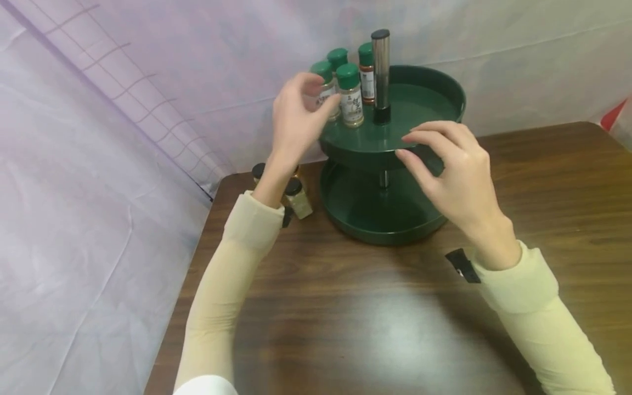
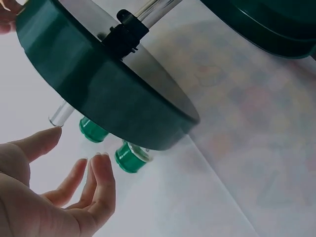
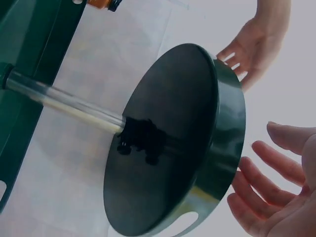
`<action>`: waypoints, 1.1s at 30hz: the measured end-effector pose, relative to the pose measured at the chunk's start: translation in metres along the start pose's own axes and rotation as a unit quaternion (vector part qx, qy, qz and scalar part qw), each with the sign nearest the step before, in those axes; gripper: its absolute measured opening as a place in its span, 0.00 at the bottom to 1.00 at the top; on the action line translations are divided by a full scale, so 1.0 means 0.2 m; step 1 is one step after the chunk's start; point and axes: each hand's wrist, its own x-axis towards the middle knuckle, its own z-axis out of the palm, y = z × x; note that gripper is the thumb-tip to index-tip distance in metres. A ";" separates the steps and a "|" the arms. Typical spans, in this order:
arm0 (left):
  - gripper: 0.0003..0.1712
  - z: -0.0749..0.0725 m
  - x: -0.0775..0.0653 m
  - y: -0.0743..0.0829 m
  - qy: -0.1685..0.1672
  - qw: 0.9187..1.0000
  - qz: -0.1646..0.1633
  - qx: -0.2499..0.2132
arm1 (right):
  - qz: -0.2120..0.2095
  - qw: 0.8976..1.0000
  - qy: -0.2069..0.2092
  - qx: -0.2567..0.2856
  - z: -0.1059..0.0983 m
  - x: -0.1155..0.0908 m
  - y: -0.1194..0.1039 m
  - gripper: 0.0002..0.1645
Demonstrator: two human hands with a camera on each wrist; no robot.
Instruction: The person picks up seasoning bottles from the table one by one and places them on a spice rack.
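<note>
4 green-capped spice jars (image 1: 352, 107) on L side of upper tier (image 1: 424, 101), dk green 2-tier rack (image 1: 382, 237); rear ones part hidden by front jar, L hand (image 1: 298, 112) + metal pole (image 1: 382, 66). Black-capped jars (image 1: 301, 206) on table (image 1: 345, 285) part blocked by L forearm (image 1: 217, 307), count unclear. L hand: thumb + fingers apart, grasping nothing, just beside jars. R hand (image 1: 459, 170): half-open, fingers loosely curved, empty, near tier's rim; contact hard to tell
</note>
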 end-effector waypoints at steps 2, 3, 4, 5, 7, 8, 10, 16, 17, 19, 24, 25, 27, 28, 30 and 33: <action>0.23 -0.01 -0.03 -0.02 0.005 1.000 0.007 0.003 | 0.006 1.000 0.010 0.004 -0.01 -0.01 0.00 0.13; 0.23 -0.02 -0.04 -0.03 0.008 1.000 0.009 0.004 | 0.009 1.000 0.013 0.005 -0.02 -0.02 0.01 0.13; 0.24 -0.02 -0.05 -0.04 0.011 1.000 0.011 0.004 | 0.014 1.000 0.017 0.007 -0.02 -0.02 0.01 0.12; 0.24 -0.03 -0.07 -0.05 0.013 1.000 0.011 0.003 | 0.019 1.000 0.021 0.009 -0.03 -0.03 0.01 0.12; 0.24 -0.04 -0.09 -0.07 0.014 1.000 0.005 0.001 | 0.030 0.999 0.027 0.010 -0.04 -0.04 0.02 0.12; 0.24 -0.04 -0.10 -0.08 0.015 1.000 0.002 -0.003 | 0.035 0.999 0.031 0.011 -0.05 -0.04 0.03 0.12; 0.24 -0.05 -0.12 -0.11 0.017 1.000 -0.005 -0.008 | 0.045 0.998 0.038 0.012 -0.06 -0.05 0.04 0.13; 0.24 -0.06 -0.19 -0.21 0.028 0.999 -0.021 -0.004 | 0.057 0.998 0.039 0.005 -0.11 -0.09 0.09 0.16; 0.24 -0.07 -0.20 -0.23 0.028 0.999 -0.022 -0.001 | 0.057 0.998 0.036 0.002 -0.11 -0.10 0.10 0.17; 0.24 -0.06 -0.23 -0.27 0.029 0.999 -0.024 0.006 | 0.056 0.998 0.027 -0.001 -0.12 -0.12 0.12 0.17; 0.25 -0.07 -0.30 -0.35 0.018 0.999 -0.041 0.004 | 0.052 0.999 -0.006 -0.010 -0.14 -0.17 0.16 0.18; 0.26 -0.07 -0.31 -0.36 0.015 0.999 -0.046 0.002 | 0.051 0.999 -0.014 -0.010 -0.14 -0.18 0.17 0.19; 0.26 -0.06 -0.34 -0.39 0.010 0.998 -0.057 0.003 | 0.050 0.998 -0.026 -0.006 -0.14 -0.21 0.19 0.20; 0.27 -0.06 -0.35 -0.41 0.007 0.998 -0.063 0.005 | 0.048 0.998 -0.033 -0.005 -0.14 -0.22 0.20 0.21; 0.27 -0.06 -0.37 -0.44 -0.002 0.997 -0.074 0.010 | 0.043 0.998 -0.049 -0.004 -0.13 -0.25 0.22 0.23; 0.28 -0.05 -0.40 -0.48 -0.014 0.996 -0.087 0.015 | 0.037 0.996 -0.083 -0.008 -0.12 -0.28 0.24 0.23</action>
